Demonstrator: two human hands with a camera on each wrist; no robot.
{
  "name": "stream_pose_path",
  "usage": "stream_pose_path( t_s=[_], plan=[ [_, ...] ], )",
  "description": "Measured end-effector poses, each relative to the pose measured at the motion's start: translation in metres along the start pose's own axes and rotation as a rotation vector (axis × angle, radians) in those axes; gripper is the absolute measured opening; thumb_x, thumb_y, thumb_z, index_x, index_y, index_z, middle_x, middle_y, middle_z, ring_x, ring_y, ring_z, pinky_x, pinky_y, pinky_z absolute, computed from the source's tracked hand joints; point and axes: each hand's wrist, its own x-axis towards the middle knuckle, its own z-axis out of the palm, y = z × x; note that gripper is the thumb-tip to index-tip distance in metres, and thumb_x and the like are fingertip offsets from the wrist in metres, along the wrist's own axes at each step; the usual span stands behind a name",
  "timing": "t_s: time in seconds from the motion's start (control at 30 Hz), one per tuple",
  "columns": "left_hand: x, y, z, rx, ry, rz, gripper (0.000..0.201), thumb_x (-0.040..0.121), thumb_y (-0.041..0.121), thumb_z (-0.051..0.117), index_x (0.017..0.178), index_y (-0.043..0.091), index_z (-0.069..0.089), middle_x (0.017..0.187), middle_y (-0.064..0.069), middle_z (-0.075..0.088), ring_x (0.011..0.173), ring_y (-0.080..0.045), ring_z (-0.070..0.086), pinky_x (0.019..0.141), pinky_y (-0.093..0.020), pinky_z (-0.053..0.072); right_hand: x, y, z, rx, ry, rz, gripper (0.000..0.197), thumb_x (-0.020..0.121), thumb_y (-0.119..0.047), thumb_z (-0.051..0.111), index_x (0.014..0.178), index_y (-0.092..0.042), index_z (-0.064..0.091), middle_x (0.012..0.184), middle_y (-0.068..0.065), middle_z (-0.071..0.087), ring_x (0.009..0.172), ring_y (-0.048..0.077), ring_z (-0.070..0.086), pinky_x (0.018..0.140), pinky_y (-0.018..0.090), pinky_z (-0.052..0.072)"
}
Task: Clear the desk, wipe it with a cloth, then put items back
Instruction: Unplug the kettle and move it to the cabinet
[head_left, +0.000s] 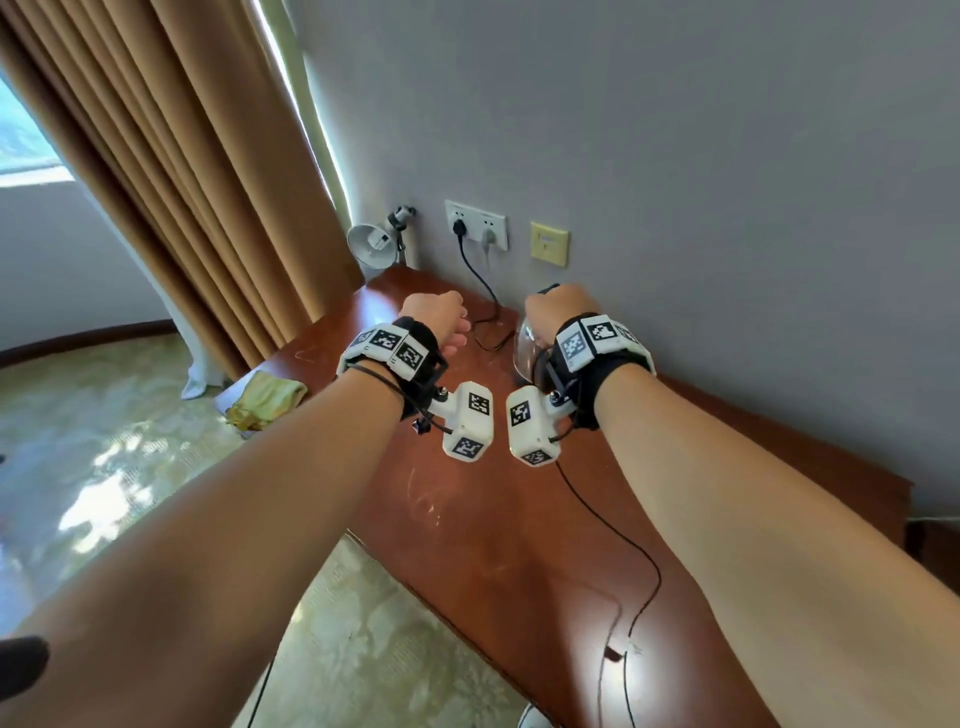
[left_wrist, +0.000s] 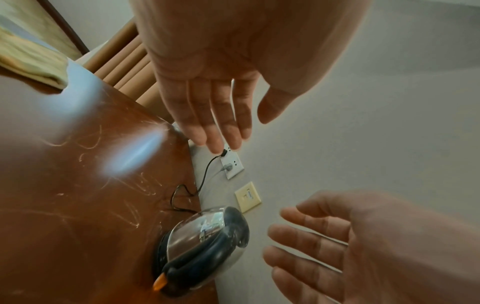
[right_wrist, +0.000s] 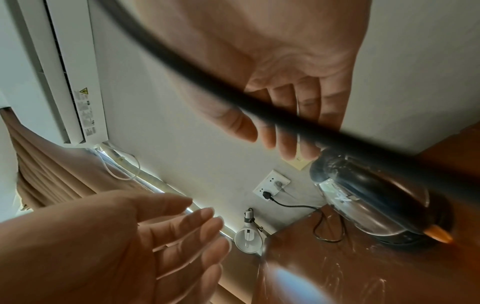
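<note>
Both forearms stretch over the desk (head_left: 519, 519), left hand (left_wrist: 207, 92) and right hand (right_wrist: 285, 92) loose-fingered, empty; the kettle (left_wrist: 207, 242) sits on its base by the wall, yellow cloth (head_left: 265, 397) lying at the far end, so probably nearly finished.

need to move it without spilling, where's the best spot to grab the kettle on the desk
Judging by its shape, grip the kettle by its black arched handle, coming from above. The handle spans the top, while the rounded steel body looks smooth and offers no obvious purchase.
</note>
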Motion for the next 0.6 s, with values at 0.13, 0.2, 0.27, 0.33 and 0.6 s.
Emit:
stream_pose_path(
  t_s=[0.13, 0.2, 0.27, 0.33, 0.6],
  plan=[
    [0.028, 0.022, 0.0, 0.028, -0.007, -0.007, 0.021, 0.095, 0.018, 0.045, 0.075, 0.014, 0.052, 0.062, 0.001, 0.049, 0.048, -0.014, 0.039, 0.047, -0.022, 0.029, 0.022, -0.018, 0.001, 0.078, 0.016, -0.007, 0.041, 0.077, -0.029, 0.05, 0.103, -0.003, 0.068, 0.108, 0.016, 0.07, 0.096, 0.039, 0.064, 0.088, 0.039, 0.053],
    [0.038, 0.029, 0.001, 0.048, -0.028, -0.017, 0.021, 0.097, 0.018, 0.043, 0.077, 0.014, 0.05, 0.064, 0.0, 0.048, 0.049, -0.014, 0.037, 0.049, -0.023, 0.028, 0.032, -0.021, 0.002, 0.095, 0.007, -0.003, 0.036, 0.084, -0.025, 0.052, 0.107, -0.002, 0.067, 0.108, 0.017, 0.069, 0.094, 0.038, 0.064, 0.084, 0.036, 0.052],
    [0.052, 0.036, 0.002, 0.065, -0.054, -0.023, 0.023, 0.099, 0.018, 0.042, 0.077, 0.014, 0.049, 0.064, 0.0, 0.047, 0.05, -0.014, 0.036, 0.049, -0.022, 0.027, 0.043, -0.025, 0.006, 0.101, -0.007, 0.0, 0.033, 0.086, -0.023, 0.051, 0.107, -0.002, 0.067, 0.105, 0.017, 0.07, 0.089, 0.036, 0.065, 0.076, 0.034, 0.051],
    [0.065, 0.04, 0.0, 0.077, -0.061, -0.024, 0.024, 0.1, 0.019, 0.041, 0.078, 0.015, 0.048, 0.064, 0.0, 0.046, 0.049, -0.013, 0.036, 0.047, -0.021, 0.027, 0.053, -0.026, 0.01, 0.093, -0.032, 0.003, 0.033, 0.088, -0.022, 0.05, 0.109, -0.002, 0.067, 0.104, 0.017, 0.071, 0.086, 0.034, 0.065, 0.063, 0.028, 0.045],
    [0.143, 0.046, 0.002, 0.156, -0.13, -0.028, 0.024, 0.101, 0.017, 0.042, 0.078, 0.014, 0.05, 0.066, 0.0, 0.05, 0.046, -0.012, 0.04, 0.044, -0.02, 0.028, 0.093, -0.035, 0.034, 0.022, 0.013, 0.081, 0.031, 0.094, -0.023, 0.05, 0.113, -0.005, 0.065, 0.101, 0.012, 0.063, 0.075, 0.03, 0.05, 0.063, 0.027, 0.034]
  ],
)
